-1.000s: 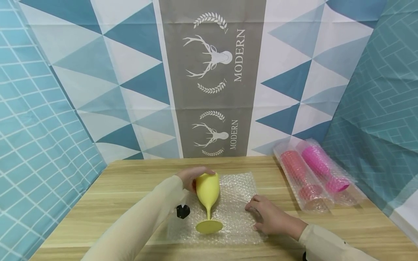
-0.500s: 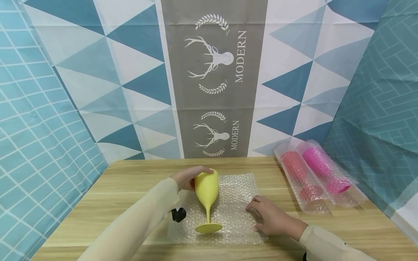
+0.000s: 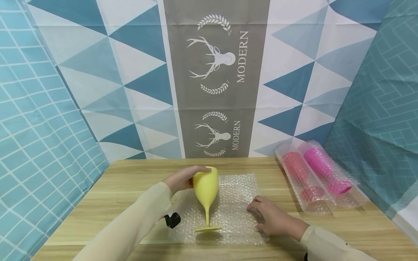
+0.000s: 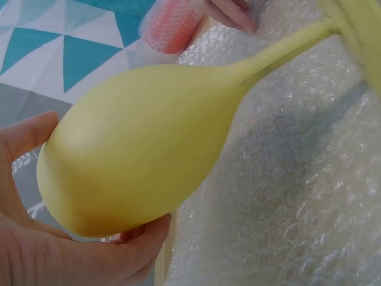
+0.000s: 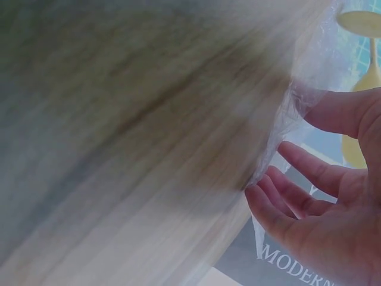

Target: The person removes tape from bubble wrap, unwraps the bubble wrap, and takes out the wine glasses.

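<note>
The left hand [image 3: 181, 179] clamps its grip on a yellow goblet [image 3: 206, 187], tilted over bubble wrap [image 3: 237, 194], while the right hand [image 3: 273, 216], fingers [image 5: 272, 213] apart, touches the wrap's edge, apparently a positioning step whose next move calls for gentle lowering.

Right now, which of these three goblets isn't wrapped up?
The yellow goblet, bare in the left hand. The red goblet and pink goblet lie to the right, both inside bubble wrap.

bubble wrap [image 3: 236, 203] midway across worktop [image 3: 140, 172]. goblet [image 3: 206, 186] over its left half, left hand [image 3: 181, 178] on goblet, right hand [image 3: 274, 217] at wrap's right edge. two wrapped goblets [image 3: 296, 166] near worktop's back right corner.
</note>
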